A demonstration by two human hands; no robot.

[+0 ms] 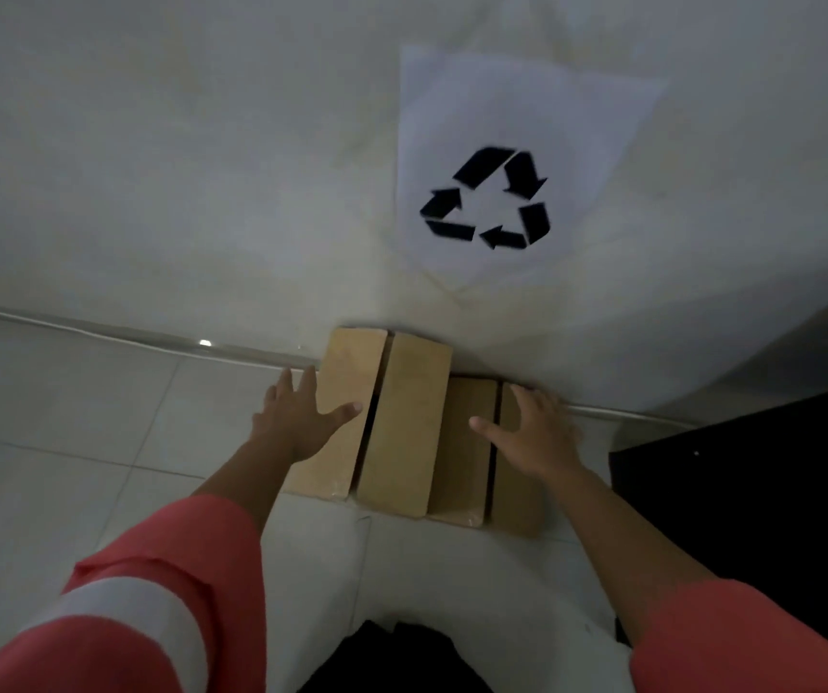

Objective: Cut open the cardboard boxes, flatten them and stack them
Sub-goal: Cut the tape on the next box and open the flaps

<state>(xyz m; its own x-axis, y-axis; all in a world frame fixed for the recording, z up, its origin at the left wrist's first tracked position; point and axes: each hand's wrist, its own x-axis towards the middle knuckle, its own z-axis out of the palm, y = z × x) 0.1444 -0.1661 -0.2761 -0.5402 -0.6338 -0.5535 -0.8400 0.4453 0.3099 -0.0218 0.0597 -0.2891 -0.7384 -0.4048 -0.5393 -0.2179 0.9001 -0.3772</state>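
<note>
cardboard boxes (404, 427), left hand (299, 422) splayed, right hand (534, 435) splayed

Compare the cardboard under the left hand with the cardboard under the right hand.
The left cardboard reaches farther toward the wall than the right cardboard. The left cardboard appears to overlap the right cardboard's edge and sits higher. Both are brown, flattened, split by a dark gap, and lie on the tiled floor; the left hand rests on one, the right hand on the other.
</note>
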